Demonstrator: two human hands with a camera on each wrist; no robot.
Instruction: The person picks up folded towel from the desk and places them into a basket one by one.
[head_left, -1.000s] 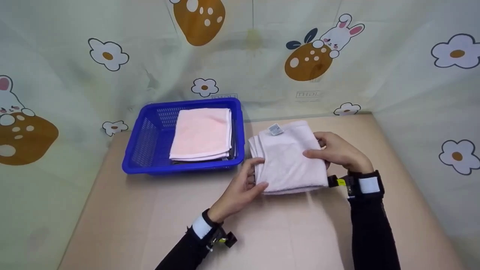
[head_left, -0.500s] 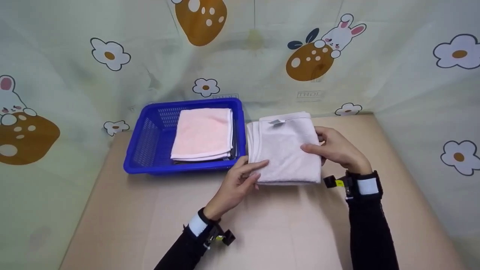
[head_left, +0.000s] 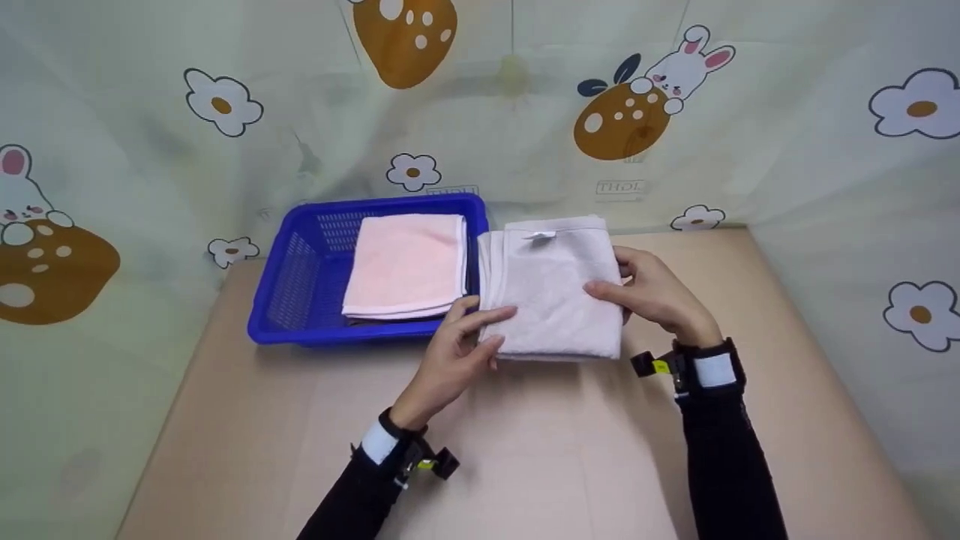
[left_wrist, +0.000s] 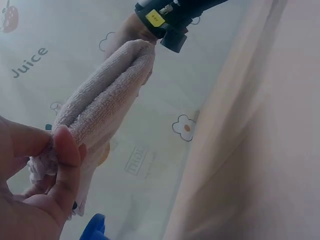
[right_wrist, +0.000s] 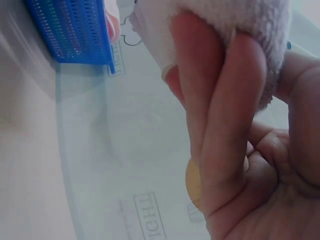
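Observation:
A folded pale towel point(head_left: 555, 292) with a small label near its far edge is held up off the table between both hands. My left hand point(head_left: 450, 360) pinches its left edge, thumb on the near side; the left wrist view shows the thick folded layers of the towel point(left_wrist: 102, 95) in that grip. On the opposite edge my right hand point(head_left: 664, 292) grips it, thumb on top and fingers underneath. A folded pink towel point(head_left: 409, 262) with white edging lies in the right part of the blue basket point(head_left: 292, 334), over something dark that is mostly hidden.
The basket stands at the back of the beige table point(head_left: 525, 450), just left of the pale towel. Behind and at both sides hangs a pale printed curtain point(head_left: 510, 120) with flowers, rabbits and strawberries. The right wrist view shows the basket's perforated side wall point(right_wrist: 75, 30).
Both hands have lifted the pale towel and carried it left, to the basket's right rim. Its far edge has tipped up. The basket and pink towel stay in place.

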